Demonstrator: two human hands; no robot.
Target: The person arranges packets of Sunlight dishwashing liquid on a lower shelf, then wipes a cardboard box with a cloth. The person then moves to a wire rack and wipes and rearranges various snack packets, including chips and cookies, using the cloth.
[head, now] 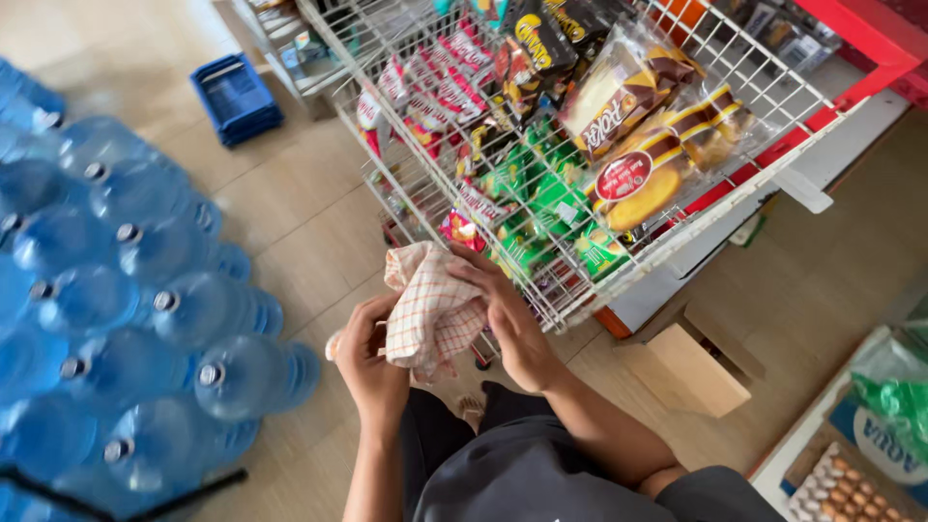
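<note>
Dark fabric of the person's clothing fills the bottom of the view, and from it both forearms rise toward a checked cloth point(433, 311) bunched between the hands. I see the cloth as white with thin red lines, crumpled into a loose wad whose long axis runs from lower left to upper right, its top fold rising up against the front edge of the wire rack point(570, 300).

My left hand point(370, 360) sits below and to the left of the wad, fingers curled closed around its lower end, thumb side toward the camera. My right hand point(509, 319) lies on the right flank of the cloth, fingers point(476, 270) bent over the upper fold and pressing it, so both hands are clamped on the same piece of fabric. The right hand is the nearer one to the rack; its knuckles are just beside the lower front wire, and I cannot tell whether they touch it.

Above that edge the tilted basket holds green snack packets point(541, 198), red sachets point(440, 82) and a yellow-and-brown biscuit pack point(667, 155). Off to the left, well apart from the hands, stand rows of blue water jugs point(145, 319) on the tiled floor point(300, 213). A blue crate point(235, 97) lies beyond them, and an egg tray point(836, 488) shows at the lower right corner.
</note>
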